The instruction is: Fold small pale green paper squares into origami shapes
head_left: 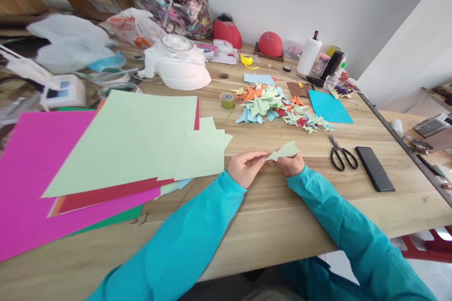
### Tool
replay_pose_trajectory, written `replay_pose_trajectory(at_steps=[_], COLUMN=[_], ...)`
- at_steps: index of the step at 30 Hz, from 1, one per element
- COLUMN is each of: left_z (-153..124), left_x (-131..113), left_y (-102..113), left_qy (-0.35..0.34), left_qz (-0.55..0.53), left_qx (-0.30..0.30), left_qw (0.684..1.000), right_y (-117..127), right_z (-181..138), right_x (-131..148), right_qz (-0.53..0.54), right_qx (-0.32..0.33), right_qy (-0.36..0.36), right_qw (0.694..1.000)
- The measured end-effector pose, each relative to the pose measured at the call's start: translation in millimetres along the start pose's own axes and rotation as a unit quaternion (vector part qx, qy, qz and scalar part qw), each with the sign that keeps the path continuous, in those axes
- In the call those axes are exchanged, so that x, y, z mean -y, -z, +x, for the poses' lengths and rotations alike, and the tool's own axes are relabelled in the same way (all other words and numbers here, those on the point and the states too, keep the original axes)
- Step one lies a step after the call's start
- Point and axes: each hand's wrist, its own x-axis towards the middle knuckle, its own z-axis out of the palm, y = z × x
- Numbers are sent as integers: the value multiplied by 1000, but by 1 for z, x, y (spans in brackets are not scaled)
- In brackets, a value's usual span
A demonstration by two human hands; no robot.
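Observation:
My left hand (245, 165) and my right hand (291, 163) meet over the wooden table (268, 225), both pinching a small pale green folded paper piece (285, 151). The left fingers grip its narrow left end; the right fingers hold it from below, near the wider part. Both sleeves are teal. Just left of my hands lies a stack of large paper sheets, pale green (141, 136) on top, over red and magenta (31, 183) ones.
A heap of folded paper figures (271, 106) lies beyond my hands, with a blue sheet (330, 107) to its right. Black scissors (341, 154) and a phone (374, 168) rest at right. A green thread spool (227, 99), a white bowl-like object (181, 73) and bags crowd the back.

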Motion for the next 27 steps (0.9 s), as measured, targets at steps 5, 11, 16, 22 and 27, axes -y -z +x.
replay_pose_trajectory(at_steps=[5,11,16,22,27], left_z=[2,2,3,6,3], left_x=[-5,-10,-9,-5,-2], left_y=[0,0,1,2,3], left_qy=[160,240,219,200,145], left_qz=[-89,-146,-143,-132,-56], left_qx=[-20,58,33,14,31], left_qw=[983,958,965,971,987], right_y=[0,4,5,5,4], right_z=[0,0,-2,-8,-9], right_x=[6,10,14,14,14], right_qz=[10,13,38,23,-12], right_qx=[20,66,123,249,271], right_qy=[-21,-25,-71,-162,-204], right_qw=[1000,997,989,955,941])
